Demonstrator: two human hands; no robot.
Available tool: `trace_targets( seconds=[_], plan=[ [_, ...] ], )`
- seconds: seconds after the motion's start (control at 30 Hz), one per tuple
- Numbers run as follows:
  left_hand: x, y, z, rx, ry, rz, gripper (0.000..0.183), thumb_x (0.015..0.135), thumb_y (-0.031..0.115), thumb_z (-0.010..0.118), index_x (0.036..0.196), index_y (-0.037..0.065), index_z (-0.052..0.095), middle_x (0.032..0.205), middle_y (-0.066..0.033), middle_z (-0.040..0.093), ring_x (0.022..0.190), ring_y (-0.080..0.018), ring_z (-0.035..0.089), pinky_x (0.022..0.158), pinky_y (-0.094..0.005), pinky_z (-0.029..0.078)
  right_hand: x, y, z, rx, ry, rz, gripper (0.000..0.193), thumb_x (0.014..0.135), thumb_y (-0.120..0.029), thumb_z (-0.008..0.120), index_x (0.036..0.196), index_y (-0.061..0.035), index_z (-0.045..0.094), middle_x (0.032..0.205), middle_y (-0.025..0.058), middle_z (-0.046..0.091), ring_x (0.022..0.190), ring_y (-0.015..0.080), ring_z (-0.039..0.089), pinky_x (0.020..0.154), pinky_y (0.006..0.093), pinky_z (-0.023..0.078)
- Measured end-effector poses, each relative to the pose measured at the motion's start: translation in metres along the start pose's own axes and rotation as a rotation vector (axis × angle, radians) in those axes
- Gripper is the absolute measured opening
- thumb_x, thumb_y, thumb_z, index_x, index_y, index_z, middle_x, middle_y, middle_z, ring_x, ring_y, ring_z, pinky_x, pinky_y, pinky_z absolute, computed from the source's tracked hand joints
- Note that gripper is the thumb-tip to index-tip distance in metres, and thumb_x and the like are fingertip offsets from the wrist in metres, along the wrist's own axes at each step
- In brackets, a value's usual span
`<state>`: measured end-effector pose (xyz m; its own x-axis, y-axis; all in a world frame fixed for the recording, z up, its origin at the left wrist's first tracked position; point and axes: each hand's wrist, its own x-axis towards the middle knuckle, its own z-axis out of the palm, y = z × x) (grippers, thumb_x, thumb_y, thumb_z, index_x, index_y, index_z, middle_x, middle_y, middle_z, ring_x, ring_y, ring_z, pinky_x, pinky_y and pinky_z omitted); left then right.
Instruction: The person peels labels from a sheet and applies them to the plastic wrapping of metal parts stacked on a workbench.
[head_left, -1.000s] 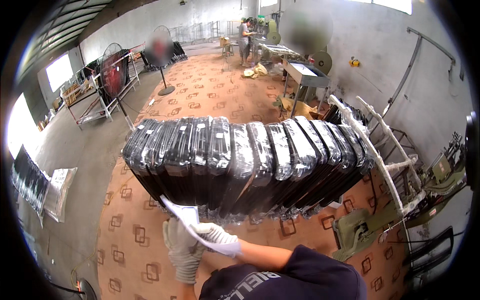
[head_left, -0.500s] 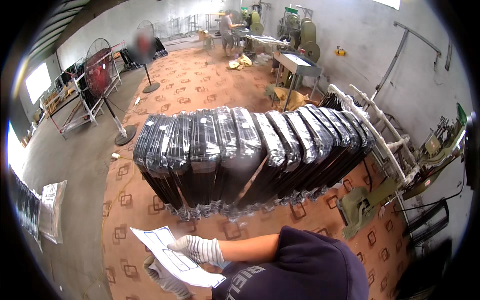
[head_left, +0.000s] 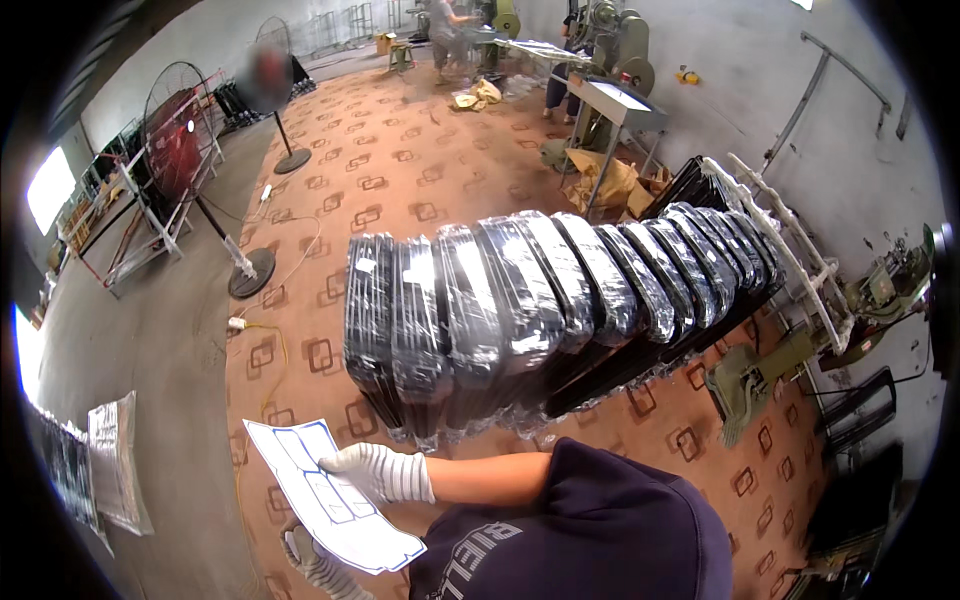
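Observation:
A white paper sheet (head_left: 300, 462) with blue-outlined boxes is held at an angle in front of my body. My right hand (head_left: 375, 472), in a white and grey striped glove, is closed on its right edge, thumb over the top face. Below the lower left edge of the sheet is my left hand (head_left: 325, 572), gloved the same way. Its fingers are curled at that edge and partly hidden behind the paper. Beyond the sheet stands a row of black bundles (head_left: 530, 290) wrapped in clear plastic. Neither hand touches them.
Two pedestal fans, one red fan (head_left: 175, 145) nearer, stand left on the patterned carpet (head_left: 370, 185). A yellow cord (head_left: 282, 350) runs along its left side. White-wrapped rails (head_left: 800, 250) and a green machine (head_left: 745, 385) stand right. A person (head_left: 445, 35) works at the back.
The view has shifted, so the bundles now appear farther right. The sheet is turned more upright, and both hands remain at it.

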<state>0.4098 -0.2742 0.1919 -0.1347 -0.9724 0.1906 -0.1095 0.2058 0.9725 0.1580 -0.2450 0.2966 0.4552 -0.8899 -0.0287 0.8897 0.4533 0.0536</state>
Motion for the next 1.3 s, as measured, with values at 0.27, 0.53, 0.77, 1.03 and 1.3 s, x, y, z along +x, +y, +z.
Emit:
trace_targets(
  seconds=[0.27, 0.53, 0.77, 1.03, 1.3],
  plan=[
    [0.189, -0.049, -0.006, -0.256, 0.016, -0.258, 0.021, 0.089, 0.014, 0.048, 0.104, 0.0, 0.048, 0.089, -0.0046, 0.052, 0.077, -0.0137, 0.052, 0.068, -0.0262, 0.046, 0.142, -0.061, -0.033, 0.035, 0.074, -0.103, 0.029, 0.081, -0.01, 0.063, 0.108, 0.0023, 0.058, 0.098, 0.0139, 0.066, 0.087, 0.0243, 0.065, 0.08, 0.0362, 0.053],
    [0.429, -0.151, -0.017, 0.424, -0.101, 0.393, 0.018, 0.084, 0.012, 0.052, 0.099, 0.003, 0.048, 0.082, -0.0044, 0.049, 0.071, -0.0151, 0.05, 0.065, -0.0291, 0.046, 0.287, -0.13, -0.008, 0.017, 0.05, -0.428, 0.031, 0.083, -0.014, 0.062, 0.109, 0.0016, 0.058, 0.101, 0.0138, 0.065, 0.091, 0.0245, 0.064, 0.085, 0.0382, 0.05],
    [0.52, -0.109, 0.088, 0.843, -0.474, 0.999, 0.01, 0.076, 0.017, 0.054, 0.08, 0.007, 0.055, 0.066, -0.0018, 0.052, 0.059, -0.018, 0.05, 0.061, -0.0338, 0.041, 0.34, -0.203, -0.016, -0.024, 0.23, -0.731, 0.033, 0.08, -0.013, 0.063, 0.11, -0.0007, 0.058, 0.102, 0.0098, 0.065, 0.09, 0.0221, 0.063, 0.084, 0.0353, 0.049],
    [0.63, -0.072, 0.223, -0.307, -0.713, -0.454, 0.024, 0.079, 0.024, 0.063, 0.068, 0.008, 0.05, 0.058, 0.0035, 0.048, 0.05, -0.0054, 0.043, 0.045, -0.023, 0.035, 0.374, -0.362, -0.039, 0.083, 0.238, -0.906, 0.035, 0.082, -0.011, 0.059, 0.113, 0.0031, 0.055, 0.108, 0.0142, 0.063, 0.1, 0.0261, 0.06, 0.093, 0.0387, 0.044],
    [0.791, -0.076, 0.386, 0.183, -0.556, 1.016, 0.021, 0.081, 0.023, 0.058, 0.079, 0.003, 0.052, 0.063, -0.0038, 0.053, 0.054, -0.0187, 0.05, 0.05, -0.031, 0.042, 0.373, -0.545, 0.017, 0.002, 0.199, -1.021, 0.031, 0.08, -0.011, 0.062, 0.108, 0.0021, 0.057, 0.105, 0.0142, 0.063, 0.096, 0.0248, 0.061, 0.09, 0.0399, 0.046]
  ],
)
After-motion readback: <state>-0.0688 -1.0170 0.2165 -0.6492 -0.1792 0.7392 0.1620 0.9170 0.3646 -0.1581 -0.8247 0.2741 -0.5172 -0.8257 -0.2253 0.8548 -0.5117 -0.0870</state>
